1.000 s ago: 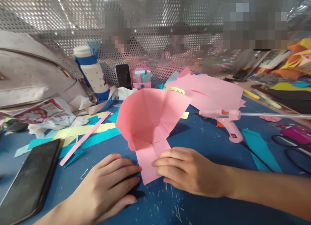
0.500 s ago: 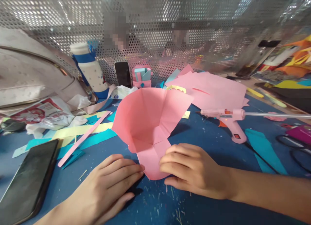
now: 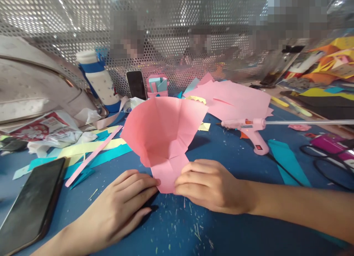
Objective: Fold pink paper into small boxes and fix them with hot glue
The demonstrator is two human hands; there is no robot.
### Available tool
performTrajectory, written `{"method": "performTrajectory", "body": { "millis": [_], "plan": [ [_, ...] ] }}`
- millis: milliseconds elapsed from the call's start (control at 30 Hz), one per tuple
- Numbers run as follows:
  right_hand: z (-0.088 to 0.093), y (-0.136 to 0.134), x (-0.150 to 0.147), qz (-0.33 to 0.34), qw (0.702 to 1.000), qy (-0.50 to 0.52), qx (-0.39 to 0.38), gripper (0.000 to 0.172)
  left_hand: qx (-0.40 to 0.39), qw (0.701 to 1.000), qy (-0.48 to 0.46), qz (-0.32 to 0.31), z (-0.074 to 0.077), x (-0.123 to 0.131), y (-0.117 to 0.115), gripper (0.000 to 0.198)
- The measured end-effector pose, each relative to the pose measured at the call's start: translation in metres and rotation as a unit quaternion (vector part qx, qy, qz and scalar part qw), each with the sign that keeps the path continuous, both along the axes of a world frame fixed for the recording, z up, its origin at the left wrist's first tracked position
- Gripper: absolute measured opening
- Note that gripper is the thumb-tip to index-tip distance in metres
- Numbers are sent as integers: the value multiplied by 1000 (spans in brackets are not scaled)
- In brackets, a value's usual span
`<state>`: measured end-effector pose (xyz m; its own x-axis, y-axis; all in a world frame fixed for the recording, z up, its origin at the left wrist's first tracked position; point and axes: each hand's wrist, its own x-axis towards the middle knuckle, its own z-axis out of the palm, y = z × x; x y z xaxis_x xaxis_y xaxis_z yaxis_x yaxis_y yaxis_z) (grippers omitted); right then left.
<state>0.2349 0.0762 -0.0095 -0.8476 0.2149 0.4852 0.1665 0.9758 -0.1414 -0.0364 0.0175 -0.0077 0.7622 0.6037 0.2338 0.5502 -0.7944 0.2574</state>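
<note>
A folded pink paper stands in front of me on the blue table, its upper part flaring up like an open cup. Toward me stretches its creased lower flap, with a nearly straight front edge. My right hand grips the flap's right side, fingers bent over it and the thumb tucked out of sight. At the left edge, my left hand lies with its fingers stretched out. Its fingertips touch the paper while the thumb is held apart.
A pink glue gun lies at right, its cord trailing past a blue strip. Pink sheets lie behind. At left are a phone, paper strips, a bottle and a bag.
The flap's front edge has gone from rounded to nearly straight. My right thumb, visible before, is now tucked under. The view has shifted slightly, moving the glue gun leftward in it.
</note>
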Motion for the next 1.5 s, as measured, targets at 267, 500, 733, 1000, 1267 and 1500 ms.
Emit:
{"method": "performTrajectory", "body": {
  "millis": [267,500,733,1000,1267,1500],
  "plan": [
    [-2,-12,-1,75,994,4,73,14,6,1000,-22,8,-3,1,-2,33],
    [-4,-15,-3,60,991,-23,116,15,10,999,-30,9,-1,1,-4,33],
    [-1,-15,-3,70,990,-23,116,21,2,999,-36,9,-1,2,-4,33],
    [-2,-15,-3,75,992,-25,98,19,0,1000,-27,12,1,2,-4,34],
    [-4,-18,-4,68,994,-37,81,12,1,999,-32,14,3,4,-4,35],
    [-3,-18,-4,88,991,-39,90,16,-2,999,-36,14,3,4,-3,35]
  ]
}}
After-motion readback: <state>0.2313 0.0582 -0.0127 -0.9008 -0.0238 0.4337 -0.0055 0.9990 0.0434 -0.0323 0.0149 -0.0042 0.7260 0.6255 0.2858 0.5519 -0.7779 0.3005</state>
